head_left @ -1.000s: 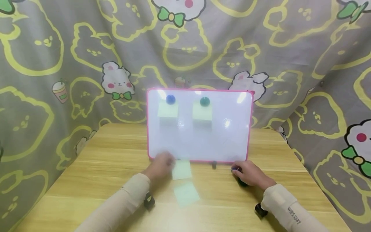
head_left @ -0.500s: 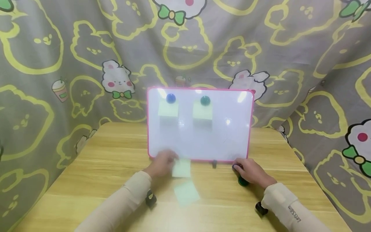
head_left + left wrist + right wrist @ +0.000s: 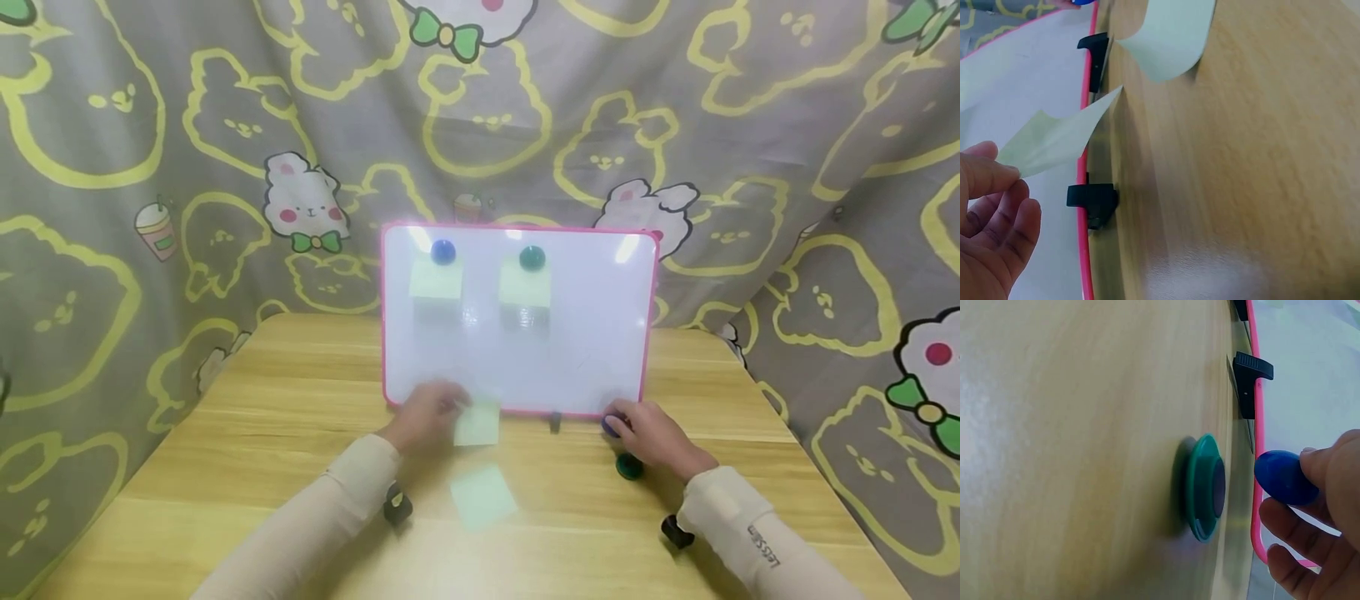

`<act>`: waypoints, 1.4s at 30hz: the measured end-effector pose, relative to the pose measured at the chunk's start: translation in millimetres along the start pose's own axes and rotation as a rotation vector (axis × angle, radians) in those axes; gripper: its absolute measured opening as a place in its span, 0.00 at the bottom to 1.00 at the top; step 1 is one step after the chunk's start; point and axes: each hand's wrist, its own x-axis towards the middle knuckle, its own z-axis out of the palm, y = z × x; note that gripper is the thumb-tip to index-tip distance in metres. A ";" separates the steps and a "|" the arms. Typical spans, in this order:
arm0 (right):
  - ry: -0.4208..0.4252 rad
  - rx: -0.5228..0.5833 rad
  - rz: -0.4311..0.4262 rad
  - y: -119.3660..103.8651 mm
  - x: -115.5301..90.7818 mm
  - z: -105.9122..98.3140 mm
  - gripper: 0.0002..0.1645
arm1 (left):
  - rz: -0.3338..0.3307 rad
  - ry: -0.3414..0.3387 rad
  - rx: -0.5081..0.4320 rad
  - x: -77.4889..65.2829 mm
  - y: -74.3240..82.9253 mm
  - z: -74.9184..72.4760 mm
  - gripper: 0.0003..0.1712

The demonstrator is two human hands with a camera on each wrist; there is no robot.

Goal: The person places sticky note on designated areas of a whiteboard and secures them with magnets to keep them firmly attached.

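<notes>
My left hand pinches a pale green sticky note by one edge, in front of the lower left of the pink-framed whiteboard. A second sticky note lies on the table nearer to me. My right hand holds a round blue magnet between thumb and fingers by the board's lower right corner. A green magnet lies on the table beside that hand, its dark underside showing. Up on the board, a blue magnet and a green magnet each hold a sticky note.
The whiteboard stands upright on the wooden table, with black clips at its lower edge. A patterned curtain hangs behind and around the table. Black wrist straps show under both sleeves.
My left hand has lifted the note slightly and shifted it right towards the board. My right hand has moved up a little with the blue magnet, uncovering the green magnet on the table.
</notes>
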 end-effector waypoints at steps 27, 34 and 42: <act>0.052 0.050 0.025 3.5 8.9 -16.5 0.06 | 0.094 0.022 0.026 29.8 25.9 9.6 0.10; 0.066 0.041 -0.009 3.3 10.1 -22.0 0.05 | 0.059 0.031 0.006 36.8 32.6 11.0 0.10; 0.080 0.044 -0.014 3.3 12.6 -29.7 0.06 | -0.004 -0.013 -0.061 44.7 41.9 14.1 0.07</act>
